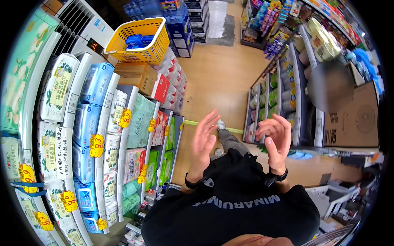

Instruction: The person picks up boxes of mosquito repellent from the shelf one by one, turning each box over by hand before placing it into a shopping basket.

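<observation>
My left hand (205,141) is raised in front of my chest, fingers stretched upward and nothing in it. Across from it, my right hand (276,139) is held up with its fingers loosely curved and apart, also holding nothing. A gap separates the two hands, and neither touches a shelf. Dark bands circle both wrists. Nearest my left side stands a shelf with green tissue packs (166,164) and a red patterned pack (159,127). To my right is a shelf with rolls and packs (273,96).
A yellow basket (158,47) holding blue packs stands beside a cardboard box (135,76). Blue wipe packs (87,123) and white tissue packs (57,88) fill the left shelves. A large carton (353,123) stands right. Tiled floor (213,78) runs ahead between the shelves.
</observation>
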A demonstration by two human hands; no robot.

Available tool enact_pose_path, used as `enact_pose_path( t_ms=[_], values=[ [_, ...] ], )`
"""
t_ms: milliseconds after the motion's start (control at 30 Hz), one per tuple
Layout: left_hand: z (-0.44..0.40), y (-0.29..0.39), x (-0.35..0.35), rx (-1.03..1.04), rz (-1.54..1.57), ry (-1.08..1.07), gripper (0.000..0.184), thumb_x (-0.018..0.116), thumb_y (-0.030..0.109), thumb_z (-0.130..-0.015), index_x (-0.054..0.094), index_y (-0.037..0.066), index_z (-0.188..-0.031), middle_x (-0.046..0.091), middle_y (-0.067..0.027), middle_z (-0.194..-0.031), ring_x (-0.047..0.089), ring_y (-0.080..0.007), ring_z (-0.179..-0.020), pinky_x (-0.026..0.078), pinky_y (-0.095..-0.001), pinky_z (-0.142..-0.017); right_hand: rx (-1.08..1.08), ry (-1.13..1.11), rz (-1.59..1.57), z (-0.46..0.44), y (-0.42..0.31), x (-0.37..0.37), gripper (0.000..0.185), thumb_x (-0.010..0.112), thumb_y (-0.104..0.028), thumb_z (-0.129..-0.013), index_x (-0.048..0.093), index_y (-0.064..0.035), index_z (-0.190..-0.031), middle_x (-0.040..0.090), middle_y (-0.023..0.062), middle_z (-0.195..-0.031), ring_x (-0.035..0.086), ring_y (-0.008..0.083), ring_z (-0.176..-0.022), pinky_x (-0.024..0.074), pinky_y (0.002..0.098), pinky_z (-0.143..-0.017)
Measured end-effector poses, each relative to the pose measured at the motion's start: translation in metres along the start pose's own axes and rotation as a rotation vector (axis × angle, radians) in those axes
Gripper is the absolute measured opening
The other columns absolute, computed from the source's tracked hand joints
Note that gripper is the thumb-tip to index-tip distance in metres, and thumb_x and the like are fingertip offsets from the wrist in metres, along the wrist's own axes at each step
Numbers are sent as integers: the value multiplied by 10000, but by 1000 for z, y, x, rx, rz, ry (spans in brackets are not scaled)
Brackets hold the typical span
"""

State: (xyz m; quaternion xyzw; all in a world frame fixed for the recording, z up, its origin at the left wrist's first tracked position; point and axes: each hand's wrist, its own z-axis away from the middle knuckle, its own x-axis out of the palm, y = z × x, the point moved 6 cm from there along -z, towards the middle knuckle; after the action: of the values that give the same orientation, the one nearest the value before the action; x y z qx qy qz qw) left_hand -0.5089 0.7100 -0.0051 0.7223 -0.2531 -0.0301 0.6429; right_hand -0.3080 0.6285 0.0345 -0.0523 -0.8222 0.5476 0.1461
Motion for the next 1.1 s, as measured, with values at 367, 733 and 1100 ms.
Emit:
enact_pose_path(
  t_ms=[367, 733, 1100],
  values=[
    [62, 13, 33, -33, 56, -176, 638, 582, 296, -985, 374, -24, -1496, 388, -195, -1565, 419, -316, -1426, 336, -439, -1142, -63, 35, 92, 69, -49, 1, 570, 605, -73, -954, 332, 40, -1441, 586, 237, -1202, 625, 220, -947, 517, 332, -801],
    [79, 7, 102, -51, 60, -376, 600, 572, 248, -977, 393, -14, -1487, 387, -185, -1570, 435, -307, -1417, 349, -436, -1130, -145, 176, 150, 111, -87, -50, 557, 591, -97, -966, 337, 34, -1445, 587, 232, -1227, 628, 218, -950, 512, 339, -804],
    [107, -21, 241, -51, -7, -522, 570, 561, 226, -967, 426, -27, -1459, 433, -203, -1534, 481, -315, -1379, 371, -426, -1112, -273, 245, 149, 176, -135, -173, 559, 545, -272, -1020, 346, 53, -1429, 601, 259, -1218, 654, 251, -943, 515, 358, -798]
  ],
)
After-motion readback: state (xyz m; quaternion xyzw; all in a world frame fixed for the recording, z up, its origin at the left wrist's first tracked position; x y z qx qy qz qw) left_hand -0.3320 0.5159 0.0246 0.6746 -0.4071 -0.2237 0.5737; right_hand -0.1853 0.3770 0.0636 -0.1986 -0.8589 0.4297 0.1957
